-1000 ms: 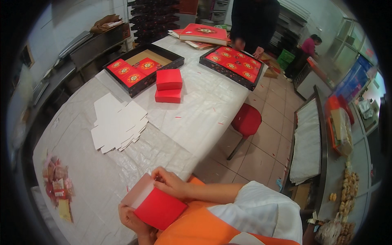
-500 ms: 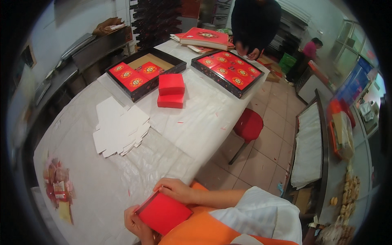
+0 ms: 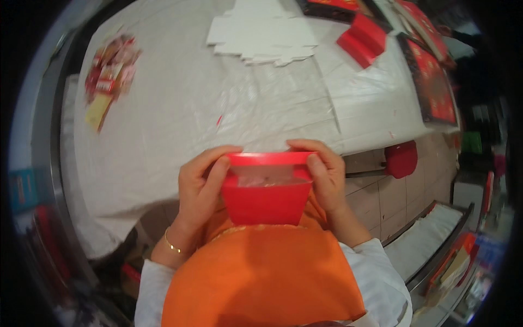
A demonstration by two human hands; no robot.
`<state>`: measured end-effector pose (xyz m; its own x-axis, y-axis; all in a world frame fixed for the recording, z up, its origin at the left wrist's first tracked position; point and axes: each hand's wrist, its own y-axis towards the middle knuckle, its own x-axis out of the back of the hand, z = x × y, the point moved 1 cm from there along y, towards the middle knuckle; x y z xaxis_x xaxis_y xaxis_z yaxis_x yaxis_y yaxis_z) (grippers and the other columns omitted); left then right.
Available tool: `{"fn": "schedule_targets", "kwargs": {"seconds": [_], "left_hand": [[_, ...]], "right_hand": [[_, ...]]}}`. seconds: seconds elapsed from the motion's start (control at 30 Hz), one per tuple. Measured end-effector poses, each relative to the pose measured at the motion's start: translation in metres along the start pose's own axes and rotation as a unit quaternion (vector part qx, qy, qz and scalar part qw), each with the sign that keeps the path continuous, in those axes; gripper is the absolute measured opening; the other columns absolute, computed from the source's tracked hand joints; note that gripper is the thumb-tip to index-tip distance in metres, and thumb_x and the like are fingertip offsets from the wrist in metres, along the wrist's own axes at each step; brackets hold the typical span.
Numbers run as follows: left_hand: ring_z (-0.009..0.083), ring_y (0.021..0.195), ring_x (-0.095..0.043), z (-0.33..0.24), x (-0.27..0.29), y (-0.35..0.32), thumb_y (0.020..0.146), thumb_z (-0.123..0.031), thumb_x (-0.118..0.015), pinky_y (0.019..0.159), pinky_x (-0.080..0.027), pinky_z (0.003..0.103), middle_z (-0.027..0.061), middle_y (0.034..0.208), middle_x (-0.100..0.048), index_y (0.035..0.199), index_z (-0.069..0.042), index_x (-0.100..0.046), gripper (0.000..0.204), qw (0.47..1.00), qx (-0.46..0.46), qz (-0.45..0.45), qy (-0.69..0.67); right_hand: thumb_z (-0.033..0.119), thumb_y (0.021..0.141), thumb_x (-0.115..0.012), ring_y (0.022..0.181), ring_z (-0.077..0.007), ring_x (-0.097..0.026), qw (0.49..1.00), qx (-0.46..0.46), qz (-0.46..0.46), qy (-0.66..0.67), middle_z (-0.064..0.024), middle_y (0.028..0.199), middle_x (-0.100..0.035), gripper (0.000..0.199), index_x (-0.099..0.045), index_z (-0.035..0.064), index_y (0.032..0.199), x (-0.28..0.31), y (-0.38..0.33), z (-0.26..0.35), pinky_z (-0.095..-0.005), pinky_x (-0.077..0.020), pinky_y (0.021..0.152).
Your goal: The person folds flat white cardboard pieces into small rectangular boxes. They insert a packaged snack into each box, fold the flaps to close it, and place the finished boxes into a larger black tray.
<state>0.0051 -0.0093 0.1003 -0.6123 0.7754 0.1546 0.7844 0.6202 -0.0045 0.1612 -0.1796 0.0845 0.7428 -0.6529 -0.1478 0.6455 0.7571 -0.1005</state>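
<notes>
Close to my orange apron, at the near edge of the table, I hold a red paper box [image 3: 267,204] between both hands. My left hand [image 3: 200,182] grips its left upper corner, thumb on the front. My right hand [image 3: 327,174] pinches the opposite corner the same way. A gap below the raised red top strip shows a pale inside with something I cannot make out. Beyond my hands lies a stack of flat white card blanks [image 3: 261,35]. To the right of the stack are red boxes [image 3: 364,41], blurred.
A white sheet covers the table [image 3: 180,109]. A pile of small wrapped packets [image 3: 111,71] lies at the left. Black trays with red boxes [image 3: 430,82] stand at the far right, near a partly visible person. A red stool [image 3: 400,159] is beside the table's right edge.
My view has swung down and to the right-hand table edge things shift across it. The red box has turned from lying tilted to facing me, its gap showing, with both hands on its upper corners.
</notes>
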Motion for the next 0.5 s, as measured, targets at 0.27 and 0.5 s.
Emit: {"fn": "schedule_targets", "kwargs": {"seconds": [0.27,0.5], "left_hand": [[0.0139,0.095,-0.063,0.032,-0.008,-0.013,0.103,-0.01,-0.048,0.085,-0.05,0.028,0.0105,0.109,-0.069,0.109,0.003,-0.069,0.025,0.985,0.072,-0.019,-0.155],[0.0187,0.102,-0.064,0.044,-0.002,-0.005,0.103,-0.014,-0.049,0.091,-0.05,0.032,0.0156,0.115,-0.068,0.107,0.003,-0.069,0.027,0.993,-0.008,0.023,-0.116]], "right_hand": [[0.009,0.095,-0.045,0.101,-0.0228,-0.064,0.976,0.131,0.051,-0.165,-0.0162,0.11,-0.068,0.032,-0.068,-0.005,0.112,0.008,0.008,-0.016,-0.0327,-0.0486,0.09],[0.01,0.095,-0.044,0.104,-0.0296,-0.066,0.957,0.143,0.123,-0.221,-0.0207,0.116,-0.067,0.034,-0.069,-0.0059,0.112,0.021,0.012,-0.004,-0.0348,-0.0496,0.092]]}}
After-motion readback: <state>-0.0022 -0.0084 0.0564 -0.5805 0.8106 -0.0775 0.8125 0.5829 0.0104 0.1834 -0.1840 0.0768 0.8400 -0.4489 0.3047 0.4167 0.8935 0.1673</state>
